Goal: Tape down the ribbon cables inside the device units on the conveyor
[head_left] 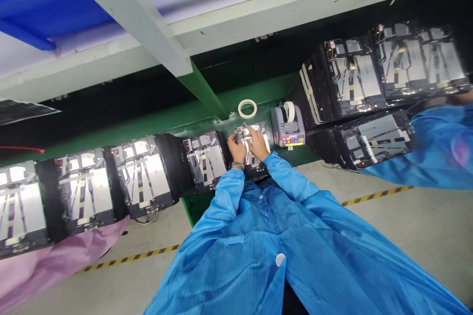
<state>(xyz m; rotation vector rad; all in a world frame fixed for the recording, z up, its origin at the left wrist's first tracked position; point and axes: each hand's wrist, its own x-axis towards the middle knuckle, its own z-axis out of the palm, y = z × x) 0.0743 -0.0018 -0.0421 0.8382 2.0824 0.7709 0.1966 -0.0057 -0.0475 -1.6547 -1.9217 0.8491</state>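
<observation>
In front of my body a silver-backed electronic panel point(251, 159) with a black frame and dark strips lies on the green bench. My left hand point(237, 151) is at its upper left edge, fingers bent around the edge and thumb on the panel. On the panel's upper part rests my right hand point(259, 144), its fingers stretched out over the surface. Whatever lies right under the fingertips is hidden. Just left stands a stack topped by a similar panel point(207, 161). A grey tape dispenser point(288, 127) with a roll in it stands at the right, and a tape roll point(241, 109) lies behind the hands.
More stacked panels point(142, 177) line the bench to the left, and taller stacks point(356, 76) stand at the right. A green post point(209, 91) rises behind the bench under a white shelf point(258, 37). Co-workers' sleeves show in pink point(84, 243) and blue point(439, 145).
</observation>
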